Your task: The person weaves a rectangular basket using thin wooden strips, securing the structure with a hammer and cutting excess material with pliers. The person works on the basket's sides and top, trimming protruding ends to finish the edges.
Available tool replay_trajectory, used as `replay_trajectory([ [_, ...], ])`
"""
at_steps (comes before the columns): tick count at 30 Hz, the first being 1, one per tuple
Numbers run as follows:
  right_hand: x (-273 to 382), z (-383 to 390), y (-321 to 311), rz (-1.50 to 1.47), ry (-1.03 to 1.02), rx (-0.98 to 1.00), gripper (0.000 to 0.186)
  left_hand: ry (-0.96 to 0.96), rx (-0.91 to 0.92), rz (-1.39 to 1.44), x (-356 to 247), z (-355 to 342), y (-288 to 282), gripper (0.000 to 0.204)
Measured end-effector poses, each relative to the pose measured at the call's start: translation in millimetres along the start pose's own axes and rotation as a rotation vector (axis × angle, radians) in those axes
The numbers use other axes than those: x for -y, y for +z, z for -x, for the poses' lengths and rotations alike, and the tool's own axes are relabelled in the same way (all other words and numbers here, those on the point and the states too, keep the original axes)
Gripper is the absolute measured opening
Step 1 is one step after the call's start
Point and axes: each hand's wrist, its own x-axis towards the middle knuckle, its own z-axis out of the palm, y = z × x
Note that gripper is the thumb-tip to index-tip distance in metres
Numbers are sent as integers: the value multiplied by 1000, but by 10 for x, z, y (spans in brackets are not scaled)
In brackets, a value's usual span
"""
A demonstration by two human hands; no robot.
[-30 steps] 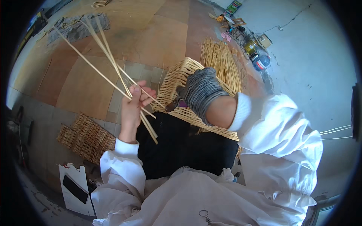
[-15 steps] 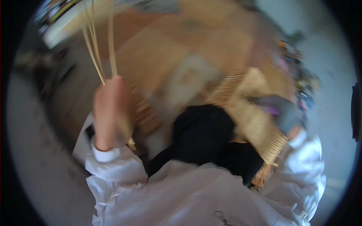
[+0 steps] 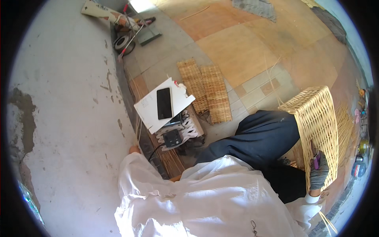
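Right hand (image 3: 319,170), grey-gloved, grips the lower edge of the pale woven wicker panel (image 3: 316,118), judged light, stiff yet brittle, best held by its rim; left hand (image 3: 134,149) mostly hidden, grip indeterminable.

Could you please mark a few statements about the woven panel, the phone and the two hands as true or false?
1. The right hand wears a grey glove and rests on the woven panel. True.
2. A dark phone lies on a white sheet. True.
3. The left hand holds the woven panel. False: only a small part of it shows, low by the wall, far from the panel.
4. Two flat woven mats lie side by side on the floor. True.
5. The woven panel lies flat on the floor beside the mats. False: it stands against the person's dark trouser leg.
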Motion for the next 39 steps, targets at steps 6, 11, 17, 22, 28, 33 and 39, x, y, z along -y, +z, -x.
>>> replay_trajectory([
  [6, -266, 368, -157, 48, 83, -40, 43, 209, -329, 535, -27, -300, -783, 24],
  [11, -139, 625, -67, 86, 66, 14, 46, 179, -321, 201, -98, -352, -815, 27],
  [17, -94, 876, -40, -17, 147, -45, 44, 228, -98, -119, -179, -214, -749, 29],
  [22, 13, 1074, 70, 413, -28, -208, 41, 726, 317, -728, -798, 581, -1145, 31],
  [28, -247, 1715, 411, -1240, 585, -556, 24, 1279, 1440, 679, -3855, 3480, -1936, 57],
  [33, -164, 2248, 416, -1734, 583, -733, 14, 767, 2032, 1370, -5862, 4752, -727, 49],
  [39, -608, 2637, 525, -1764, 501, -842, 18, 1035, 2023, 1718, -6504, 5239, -831, 60],
])
